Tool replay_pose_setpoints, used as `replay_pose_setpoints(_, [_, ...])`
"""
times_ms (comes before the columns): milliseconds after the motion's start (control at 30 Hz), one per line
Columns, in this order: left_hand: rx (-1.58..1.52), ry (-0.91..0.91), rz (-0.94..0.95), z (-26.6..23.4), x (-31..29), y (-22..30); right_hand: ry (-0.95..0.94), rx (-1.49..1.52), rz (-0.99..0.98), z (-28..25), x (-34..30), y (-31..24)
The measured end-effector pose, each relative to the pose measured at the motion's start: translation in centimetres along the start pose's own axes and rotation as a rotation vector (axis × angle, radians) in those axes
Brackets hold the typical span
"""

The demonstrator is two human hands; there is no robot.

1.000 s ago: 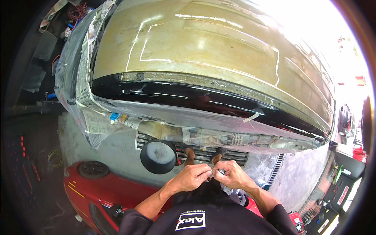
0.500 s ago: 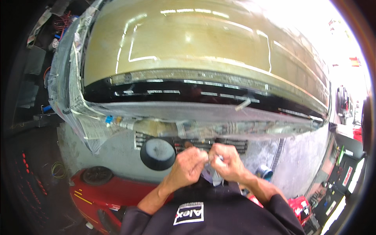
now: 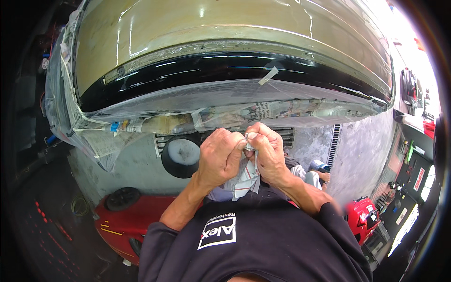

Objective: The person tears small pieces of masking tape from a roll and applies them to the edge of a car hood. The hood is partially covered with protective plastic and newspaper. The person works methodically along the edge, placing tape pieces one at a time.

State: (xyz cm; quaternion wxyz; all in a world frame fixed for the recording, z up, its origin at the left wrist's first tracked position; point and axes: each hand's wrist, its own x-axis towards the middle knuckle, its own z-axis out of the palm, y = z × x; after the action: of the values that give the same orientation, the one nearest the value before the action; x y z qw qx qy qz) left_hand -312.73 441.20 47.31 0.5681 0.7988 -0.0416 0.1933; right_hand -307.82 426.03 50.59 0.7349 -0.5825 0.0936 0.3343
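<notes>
Held up in front of my dark shirt is a piece of white paper with thin red lines, crumpled at its top and hanging down loose. My left hand is closed, its thumb and fingertips pinching the crumpled upper end. My right hand grips the same end from the other side, fingers curled in. The fingertips of both hands meet there and hide part of the paper. Beyond them stands a car with a glossy olive-gold panel and a black lower band. Plastic sheeting and newspaper hang along its edge.
A black round tub with a pale top stands left of my hands, over a floor grate. A red car is at lower left. At right are a blue can and part of another person. A tape strip sticks to the car.
My view has tilted, so the car sits higher in the picture. Both hands are still together at the paper, and more of its red-lined sheet now shows below them.
</notes>
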Motion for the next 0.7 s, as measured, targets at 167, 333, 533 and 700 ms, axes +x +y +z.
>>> replay_pose_setpoints(167, [0.125,0.177,0.050,1.6,-0.1,0.0,0.274,-0.083,-0.143,-2.0,1.0,1.5])
replay_pose_setpoints(333, [-0.606,0.301,-0.698,1.2,-1.6,0.5,0.299,-0.322,-0.073,-11.7,1.2,1.0])
replay_pose_setpoints(533, [-0.911,0.193,-0.790,2.8,-1.8,2.1,-0.147,-0.711,-0.343,-8.5,0.4,-0.7])
replay_pose_setpoints(700, [-0.823,0.241,-0.804,6.7,-1.5,4.1,-0.146,-0.519,-0.252,-6.9,-1.2,-2.4])
